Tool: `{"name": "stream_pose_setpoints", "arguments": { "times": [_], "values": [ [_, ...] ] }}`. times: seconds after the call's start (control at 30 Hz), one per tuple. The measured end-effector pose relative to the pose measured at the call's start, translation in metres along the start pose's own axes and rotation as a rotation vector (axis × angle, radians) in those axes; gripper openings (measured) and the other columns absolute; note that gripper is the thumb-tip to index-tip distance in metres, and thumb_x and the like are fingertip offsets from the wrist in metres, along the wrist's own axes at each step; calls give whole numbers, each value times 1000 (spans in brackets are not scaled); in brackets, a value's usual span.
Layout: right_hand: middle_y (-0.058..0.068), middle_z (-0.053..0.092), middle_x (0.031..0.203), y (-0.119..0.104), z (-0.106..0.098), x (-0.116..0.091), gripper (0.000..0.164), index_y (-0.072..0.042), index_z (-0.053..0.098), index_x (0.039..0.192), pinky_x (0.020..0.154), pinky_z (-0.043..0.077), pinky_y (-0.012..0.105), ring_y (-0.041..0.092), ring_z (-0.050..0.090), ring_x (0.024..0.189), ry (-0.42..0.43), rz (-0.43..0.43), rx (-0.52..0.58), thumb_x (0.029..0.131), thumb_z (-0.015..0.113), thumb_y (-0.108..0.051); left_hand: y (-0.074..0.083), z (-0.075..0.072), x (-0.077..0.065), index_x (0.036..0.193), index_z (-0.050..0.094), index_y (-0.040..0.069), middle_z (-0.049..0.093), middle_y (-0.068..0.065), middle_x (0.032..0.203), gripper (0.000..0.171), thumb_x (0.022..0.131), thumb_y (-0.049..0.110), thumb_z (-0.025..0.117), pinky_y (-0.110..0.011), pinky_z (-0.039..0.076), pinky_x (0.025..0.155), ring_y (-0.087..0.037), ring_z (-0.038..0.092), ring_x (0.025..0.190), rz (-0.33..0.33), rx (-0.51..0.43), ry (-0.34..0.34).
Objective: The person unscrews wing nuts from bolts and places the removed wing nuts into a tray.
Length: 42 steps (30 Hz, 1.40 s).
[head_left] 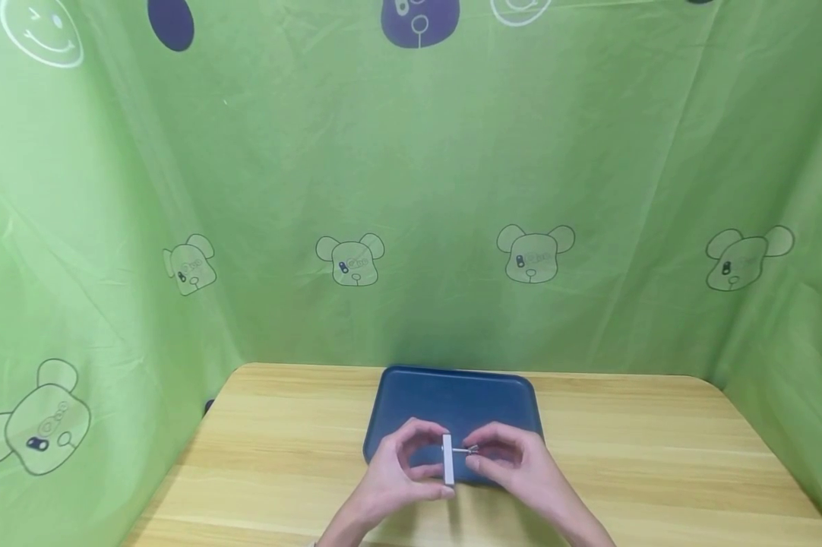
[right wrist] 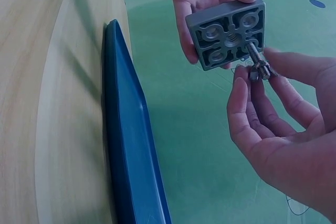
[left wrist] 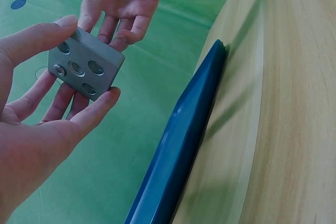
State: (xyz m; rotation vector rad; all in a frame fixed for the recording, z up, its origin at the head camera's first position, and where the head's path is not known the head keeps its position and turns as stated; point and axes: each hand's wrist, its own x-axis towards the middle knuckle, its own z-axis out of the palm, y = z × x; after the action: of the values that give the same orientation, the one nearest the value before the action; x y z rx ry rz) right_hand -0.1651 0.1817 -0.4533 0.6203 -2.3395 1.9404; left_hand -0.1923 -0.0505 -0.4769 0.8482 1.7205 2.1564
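Observation:
My left hand [head_left: 400, 471] grips a grey square plate [left wrist: 100, 56] by its edges, thumb on one edge and fingers on the opposite one. The plate has several round holes, and its other face [right wrist: 226, 24] is ribbed. A bolt [right wrist: 253, 51] passes through a corner hole; its head [left wrist: 60, 70] shows on the smooth face, and its threaded shank sticks out of the ribbed one. At the shank's free end, my right hand [head_left: 516, 463] pinches a small metal nut [right wrist: 254, 74] with thumb and fingertips. Both hands are held up over the tray's near edge.
A dark blue tray [head_left: 452, 391] with a raised rim lies on the light wood table [head_left: 630, 456], near its back edge. Green printed cloth [head_left: 438, 152] hangs behind the table and at both sides.

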Motion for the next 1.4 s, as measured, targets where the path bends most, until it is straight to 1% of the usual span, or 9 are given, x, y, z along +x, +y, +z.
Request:
{"name": "stream_pose_setpoints", "arguments": {
  "times": [0.13,0.23,0.33,0.43,0.57,0.67,0.87,1.17,1.4],
  "values": [
    [23,70,107,1,0,1,21,4,70,110,81,67,36,24,73,96,17,50,-4,97,70,-13,1,0,0,130,57,-5,55,-21,132,67,69,-15,82,-51,56,104,-44,51,128,-1,0,5],
    [25,70,106,1,0,1,21,5,70,110,78,67,41,22,73,93,27,62,6,101,65,-13,1,0,0,130,56,-6,52,-27,134,67,70,-14,82,-51,56,104,-38,53,127,0,0,5],
    [23,71,105,0,0,1,22,5,70,110,77,68,41,20,72,91,31,64,12,104,60,-14,2,0,0,131,54,-9,50,-30,135,68,70,-15,82,-50,56,104,-31,56,125,-1,0,2],
    [21,72,105,0,-1,1,23,5,70,110,76,68,41,20,71,91,29,54,15,106,57,-14,1,-1,0,131,52,-12,51,-27,134,69,69,-15,82,-51,56,104,-31,56,125,-4,3,1],
    [19,72,104,1,-1,1,22,4,70,109,76,68,42,20,71,90,33,60,21,106,56,-13,1,-1,1,131,55,-8,55,-19,133,67,69,-14,82,-51,56,104,-37,54,126,-6,7,1],
    [18,72,103,2,-1,1,21,4,70,109,76,68,42,21,71,89,34,66,21,105,57,-12,0,0,1,130,57,-5,55,-18,133,66,69,-14,82,-51,56,104,-38,53,126,-7,6,2],
    [17,72,103,2,-2,0,20,5,69,110,75,68,40,21,72,89,30,79,23,104,60,-12,0,0,0,130,56,-6,55,-18,133,66,70,-14,82,-51,56,104,-36,55,125,-6,6,1],
    [15,73,102,0,0,1,22,6,69,110,75,68,41,21,72,88,48,90,11,102,64,-14,0,1,0,131,53,-11,55,-18,132,68,69,-14,83,-51,56,104,-38,54,126,-3,7,0],
    [19,72,106,-1,-1,1,19,0,71,109,81,67,40,23,72,93,49,121,18,100,67,-17,1,0,0,130,57,-4,54,-22,133,66,70,-14,83,-51,56,104,-32,56,125,-3,11,1]
  ]
}}
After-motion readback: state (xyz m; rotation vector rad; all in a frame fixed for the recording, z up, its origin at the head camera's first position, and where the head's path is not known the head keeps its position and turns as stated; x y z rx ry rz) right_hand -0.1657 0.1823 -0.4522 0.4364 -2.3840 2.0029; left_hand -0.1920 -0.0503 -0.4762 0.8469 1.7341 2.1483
